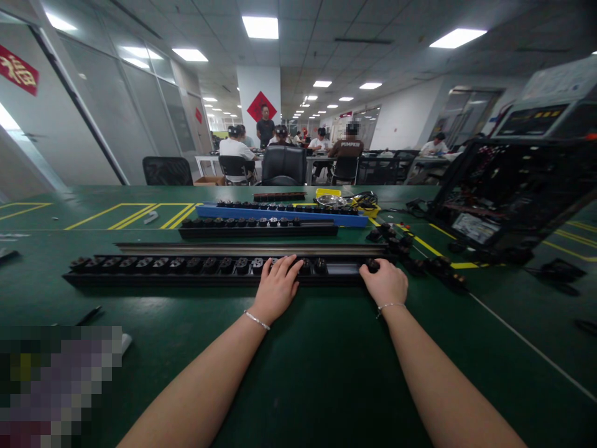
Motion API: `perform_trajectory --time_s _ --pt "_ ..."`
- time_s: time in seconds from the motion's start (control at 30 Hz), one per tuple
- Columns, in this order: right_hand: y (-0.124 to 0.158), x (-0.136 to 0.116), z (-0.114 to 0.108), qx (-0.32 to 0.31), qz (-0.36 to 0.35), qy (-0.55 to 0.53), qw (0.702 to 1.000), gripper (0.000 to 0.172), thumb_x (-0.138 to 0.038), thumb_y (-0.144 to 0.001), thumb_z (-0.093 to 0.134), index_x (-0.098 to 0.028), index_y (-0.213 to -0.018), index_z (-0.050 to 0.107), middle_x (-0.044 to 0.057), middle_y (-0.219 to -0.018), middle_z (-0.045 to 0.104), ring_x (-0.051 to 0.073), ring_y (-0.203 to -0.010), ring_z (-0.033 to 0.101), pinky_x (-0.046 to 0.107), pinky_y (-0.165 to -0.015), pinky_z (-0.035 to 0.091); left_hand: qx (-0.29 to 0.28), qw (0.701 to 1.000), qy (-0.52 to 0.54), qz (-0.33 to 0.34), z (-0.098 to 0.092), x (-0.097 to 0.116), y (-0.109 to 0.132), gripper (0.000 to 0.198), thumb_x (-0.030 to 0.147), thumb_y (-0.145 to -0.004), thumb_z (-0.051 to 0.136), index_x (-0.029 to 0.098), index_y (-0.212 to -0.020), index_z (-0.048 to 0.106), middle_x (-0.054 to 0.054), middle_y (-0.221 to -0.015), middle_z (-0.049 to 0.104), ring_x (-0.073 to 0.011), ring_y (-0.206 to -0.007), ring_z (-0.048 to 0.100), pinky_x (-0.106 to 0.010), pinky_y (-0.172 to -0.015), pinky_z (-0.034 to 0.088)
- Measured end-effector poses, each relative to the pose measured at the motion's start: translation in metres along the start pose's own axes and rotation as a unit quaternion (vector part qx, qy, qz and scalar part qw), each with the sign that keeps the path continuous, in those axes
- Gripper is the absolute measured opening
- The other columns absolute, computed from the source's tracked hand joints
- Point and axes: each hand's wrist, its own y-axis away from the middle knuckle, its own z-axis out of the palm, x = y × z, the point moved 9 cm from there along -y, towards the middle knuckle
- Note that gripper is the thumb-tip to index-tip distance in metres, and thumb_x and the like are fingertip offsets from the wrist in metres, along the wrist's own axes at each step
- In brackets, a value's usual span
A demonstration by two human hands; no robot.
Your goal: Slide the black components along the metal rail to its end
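A long black power strip housing (pixel 163 281) lies crosswise on the green table, with a row of black round-faced socket modules (pixel 177 265) set along it. My left hand (pixel 278 287) rests on the strip right of its middle, fingers spread over the sockets and covering some of them. Near the strip's right end my right hand (pixel 388 284) pinches a black socket module (pixel 372 264) between thumb and fingers. Between the two hands, a bare grey stretch of the channel (pixel 342 269) shows. Whether the pinched module sits fully inside the channel I cannot tell.
Behind the strip lie a long metal-edged rail (pixel 247 248), another black strip (pixel 261 231) and a blue rail (pixel 284 214) bearing sockets. Loose black modules (pixel 438 269) are heaped at the right. A large open black equipment case (pixel 517 193) stands beyond. People sit at far tables.
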Motion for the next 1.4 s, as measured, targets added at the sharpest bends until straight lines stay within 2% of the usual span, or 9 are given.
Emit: perform_trajectory --time_s 0.17,0.37,0.87,1.4 --pt "-0.004 0.002 0.003 -0.013 -0.015 -0.017 1.0 0.039 -0.042 -0.078 0.047 -0.015 -0.098 0.067 0.012 -0.092 0.068 0.024 -0.086 0.059 0.035 -0.081 0.039 0.003 1.0 -0.005 0.001 -0.001 0.0 0.0 0.047 0.026 -0.087 0.05 0.027 -0.134 0.048 -0.006 -0.14 0.05 -0.025 -0.127 0.045 -0.05 -0.11 0.028" --pt "-0.005 0.014 0.001 0.008 0.02 -0.038 0.999 0.044 -0.042 -0.078 0.047 -0.013 -0.104 0.067 0.014 -0.097 0.066 0.026 -0.09 0.058 0.034 -0.076 0.041 0.002 1.0 -0.004 0.003 0.0 0.0 0.0 0.047 0.026 -0.088 0.049 0.027 -0.134 0.047 -0.007 -0.14 0.049 -0.0251 -0.127 0.045 -0.05 -0.11 0.027" --pt "-0.008 0.026 0.002 -0.002 0.061 -0.069 0.996 0.044 -0.039 -0.076 0.049 -0.013 -0.106 0.066 0.015 -0.103 0.063 0.027 -0.098 0.055 0.036 -0.081 0.042 0.001 1.0 0.001 0.003 0.0 -0.001 0.001 0.045 0.027 -0.089 0.046 0.027 -0.134 0.046 -0.006 -0.142 0.048 -0.0243 -0.128 0.044 -0.049 -0.111 0.025" --pt "-0.015 0.046 0.0 0.017 0.096 -0.087 0.991 0.042 -0.039 -0.075 0.051 -0.012 -0.103 0.067 0.014 -0.098 0.062 0.026 -0.089 0.058 0.034 -0.076 0.045 0.0 1.0 -0.002 0.001 0.001 -0.001 0.0 0.047 0.027 -0.088 0.05 0.027 -0.134 0.047 -0.006 -0.141 0.049 -0.025 -0.127 0.045 -0.05 -0.111 0.027"
